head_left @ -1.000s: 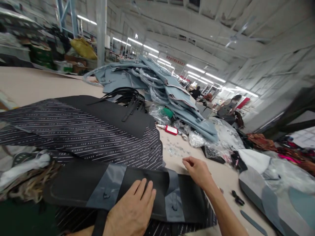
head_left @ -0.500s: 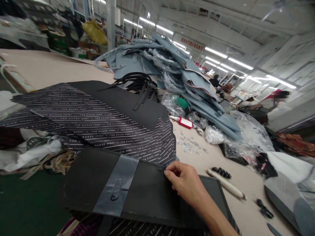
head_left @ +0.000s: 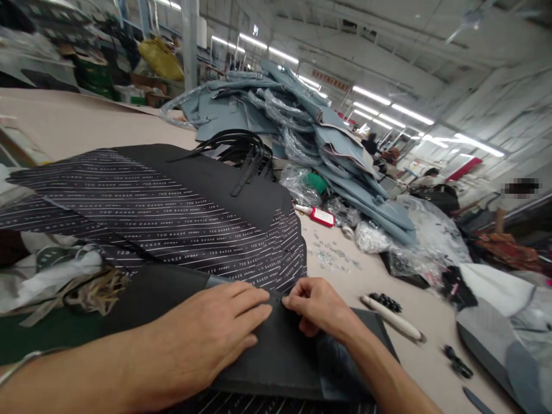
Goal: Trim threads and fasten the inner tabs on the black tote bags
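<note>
A black panel lies across the near side, over black fabric with white printed stripes. My left hand rests palm down on the panel, its fingers extended toward the upper edge and partly hiding a grey strip. Just right of those fingertips, my right hand pinches at the same edge, thumb and forefinger together; whatever is between them is too small to make out. Behind the striped pieces stand several thin black handles.
Blue-grey pieces in plastic are heaped at the back. A red-and-white bottle, small clear discs, a pale rod and black clips lie to the right. A person is at far right.
My left hand has come in from the lower left and now lies on the black panel, covering much of the grey strip. My right hand stays pinched at the edge. The view has shifted slightly.
</note>
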Demonstrator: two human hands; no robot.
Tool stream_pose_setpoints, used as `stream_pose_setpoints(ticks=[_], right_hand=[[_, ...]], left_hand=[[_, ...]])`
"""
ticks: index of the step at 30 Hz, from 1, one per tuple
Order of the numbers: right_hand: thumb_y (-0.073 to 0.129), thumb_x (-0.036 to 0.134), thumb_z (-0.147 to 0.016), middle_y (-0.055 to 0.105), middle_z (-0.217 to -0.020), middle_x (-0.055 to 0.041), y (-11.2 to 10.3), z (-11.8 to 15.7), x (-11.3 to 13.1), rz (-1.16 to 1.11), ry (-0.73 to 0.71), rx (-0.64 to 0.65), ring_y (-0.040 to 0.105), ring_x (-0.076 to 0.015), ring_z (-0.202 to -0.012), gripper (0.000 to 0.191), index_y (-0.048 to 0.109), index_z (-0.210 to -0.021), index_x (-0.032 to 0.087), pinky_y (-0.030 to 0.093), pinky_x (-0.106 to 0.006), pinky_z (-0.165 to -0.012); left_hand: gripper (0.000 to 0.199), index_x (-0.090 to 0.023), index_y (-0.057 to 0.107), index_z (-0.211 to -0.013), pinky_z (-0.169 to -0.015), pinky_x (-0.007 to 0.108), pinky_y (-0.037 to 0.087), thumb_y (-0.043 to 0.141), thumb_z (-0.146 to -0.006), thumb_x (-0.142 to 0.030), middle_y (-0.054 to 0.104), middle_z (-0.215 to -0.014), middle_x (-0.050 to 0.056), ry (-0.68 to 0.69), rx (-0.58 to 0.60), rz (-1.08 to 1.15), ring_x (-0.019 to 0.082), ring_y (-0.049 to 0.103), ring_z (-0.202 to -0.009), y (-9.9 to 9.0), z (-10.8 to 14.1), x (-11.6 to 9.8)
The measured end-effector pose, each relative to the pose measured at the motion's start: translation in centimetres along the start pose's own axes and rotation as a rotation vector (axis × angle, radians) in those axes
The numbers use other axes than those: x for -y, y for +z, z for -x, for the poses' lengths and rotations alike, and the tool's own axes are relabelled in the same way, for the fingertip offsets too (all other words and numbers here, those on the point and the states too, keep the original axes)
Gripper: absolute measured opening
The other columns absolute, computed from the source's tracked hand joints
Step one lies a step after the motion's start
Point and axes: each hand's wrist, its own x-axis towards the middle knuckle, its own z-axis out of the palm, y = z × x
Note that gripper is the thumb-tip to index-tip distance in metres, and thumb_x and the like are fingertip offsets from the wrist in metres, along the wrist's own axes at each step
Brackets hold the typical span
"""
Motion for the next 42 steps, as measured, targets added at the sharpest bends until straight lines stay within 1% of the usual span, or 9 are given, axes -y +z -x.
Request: stream_pose_setpoints(ticks=[5, 9, 12, 16, 18, 26, 33, 37, 42], right_hand=[[0.063, 0.023, -0.071, 0.050, -0.039, 0.0090, 0.7, -0.2, -0.2, 0.055, -0.016, -0.073, 0.053, -0.0106, -0.034, 0.009, 0.055, -0.068, 0.021, 0.040, -0.015, -0.031], [0.062, 0.026, -0.072, 0.051, -0.042, 0.0084, 0.6, 0.3, -0.6, 0.032, -0.089, -0.051, 0.052, -0.0093, -0.036, 0.008, 0.059, -0.073, 0.019, 0.038, -0.014, -0.033], [0.063, 0.036, -0.076, 0.057, -0.052, 0.0063, -1.6, 0.5, -1.1, -0.102, -0.161, 0.019, 0.054, -0.0098, -0.040, 0.018, 0.063, -0.077, 0.018, 0.041, -0.017, -0.035], [0.051, 0.038, -0.091, 0.070, -0.071, -0.0026, -6.3, -1.0, -2.8, 0.299, -0.364, -0.470, 0.065, -0.0145, -0.056, 0.029, 0.071, -0.091, 0.017, 0.050, -0.025, -0.054], [0.051, 0.029, -0.092, 0.074, -0.084, -0.0055, -7.8, -2.2, -3.8, 0.622, -0.419, -0.563, 0.069, -0.0171, -0.071, 0.025, 0.074, -0.097, 0.018, 0.053, -0.028, -0.071], [0.049, 0.020, -0.095, 0.073, -0.093, -0.0131, -7.1, -4.5, -4.1, 1.021, -0.431, -0.476, 0.070, -0.0250, -0.084, 0.027, 0.075, -0.102, 0.017, 0.048, -0.030, -0.072], [0.044, 0.023, -0.097, 0.072, -0.086, -0.0079, -7.0, -3.0, -2.3, 0.885, -0.461, -0.470, 0.067, -0.0205, -0.077, 0.025, 0.068, -0.092, 0.016, 0.046, -0.028, -0.070], [0.045, 0.034, -0.099, 0.066, -0.073, 0.0021, -4.6, -0.1, 0.4, 0.501, -0.547, -0.157, 0.060, -0.0149, -0.068, 0.028, 0.063, -0.082, 0.022, 0.043, -0.025, -0.064], [0.047, 0.019, -0.097, 0.064, -0.078, 0.0024, -1.7, 0.8, 1.6, 0.585, -0.627, 0.035, 0.058, -0.0136, -0.073, 0.022, 0.061, -0.080, 0.022, 0.040, -0.025, -0.069]], left_hand=[[0.027, -0.018, 0.066, -0.117, -0.098, 0.042, 0.045, 0.047, -0.099, -0.026, 0.070, -0.119, 0.005, 0.043, -0.024, -0.027, 0.025, 0.061, -0.107, 3.9, -3.1, -0.6], [0.035, -0.019, 0.065, -0.120, -0.095, 0.041, 0.041, 0.035, -0.102, -0.024, 0.070, -0.121, 0.004, 0.028, -0.125, -0.070, 0.023, 0.061, -0.104, 4.9, -2.3, -0.7], [0.037, -0.020, 0.065, -0.122, -0.093, 0.039, 0.040, 0.033, -0.103, -0.024, 0.070, -0.123, 0.001, 0.015, -0.154, -0.077, 0.021, 0.061, -0.103, 5.1, -2.1, -0.6], [0.036, -0.021, 0.067, -0.121, -0.090, 0.036, 0.042, 0.036, -0.102, -0.024, 0.071, -0.121, 0.001, 0.029, -0.149, -0.092, 0.020, 0.062, -0.101, 5.1, -2.2, -0.3], [0.035, -0.021, 0.066, -0.123, -0.092, 0.036, 0.043, 0.038, -0.101, -0.024, 0.070, -0.124, 0.002, 0.050, -0.159, -0.094, 0.020, 0.062, -0.105, 5.3, -2.1, -0.2], [0.031, -0.023, 0.066, -0.122, -0.093, 0.033, 0.042, 0.043, -0.101, -0.025, 0.070, -0.126, 0.000, 0.022, -0.214, -0.082, 0.019, 0.060, -0.109, 5.4, -1.7, -0.4], [0.027, -0.022, 0.064, -0.121, -0.092, 0.033, 0.043, 0.050, -0.099, -0.027, 0.070, -0.119, 0.005, -0.026, -0.118, 0.008, 0.019, 0.060, -0.108, 5.0, -1.8, -0.4], [0.029, -0.019, 0.062, -0.123, -0.090, 0.034, 0.044, 0.050, -0.098, -0.025, 0.069, -0.115, 0.009, -0.027, -0.082, 0.016, 0.021, 0.060, -0.107, 4.9, -1.7, -0.4], [0.030, -0.017, 0.061, -0.125, -0.089, 0.036, 0.044, 0.048, -0.100, -0.027, 0.068, -0.113, 0.010, -0.015, -0.068, 0.003, 0.022, 0.060, -0.106, 4.9, -1.7, -0.4]])
